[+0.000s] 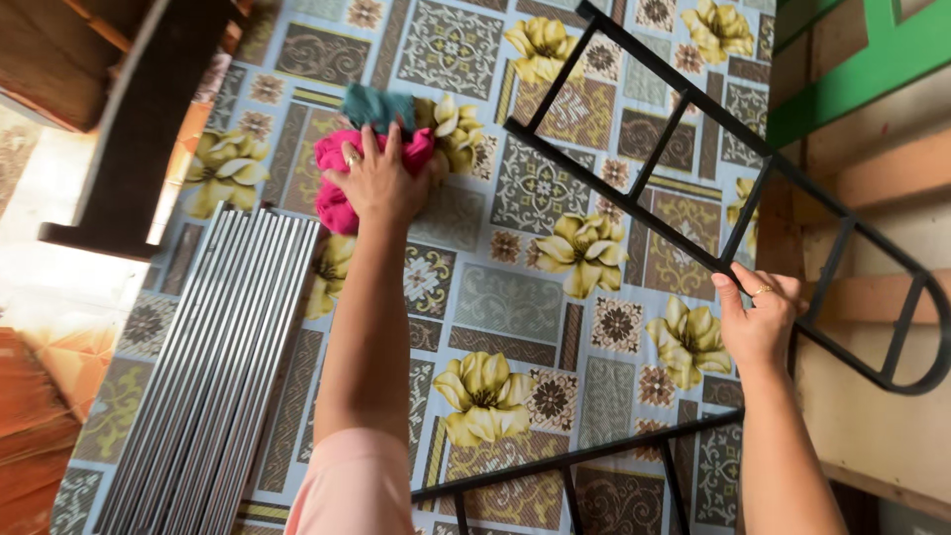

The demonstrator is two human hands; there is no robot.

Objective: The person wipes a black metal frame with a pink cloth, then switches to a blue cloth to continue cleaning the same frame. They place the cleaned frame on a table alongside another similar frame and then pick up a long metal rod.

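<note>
My left hand (pixel 379 178) rests palm down on a bunched pink cloth (pixel 334 203) lying on a patterned floral tablecloth (pixel 515 297); a teal cloth (pixel 376 105) lies just beyond it. My right hand (pixel 761 319) grips a bar of a black metal frame (pixel 644 178) with crossbars, held tilted above the table's right side. A ring shows on each hand.
A bundle of several long grey metal rods (pixel 223 376) lies along the table's left side. A dark wooden bench (pixel 139 119) stands at the upper left beyond the table edge. Green and tan painted wood (pixel 862 119) lines the right.
</note>
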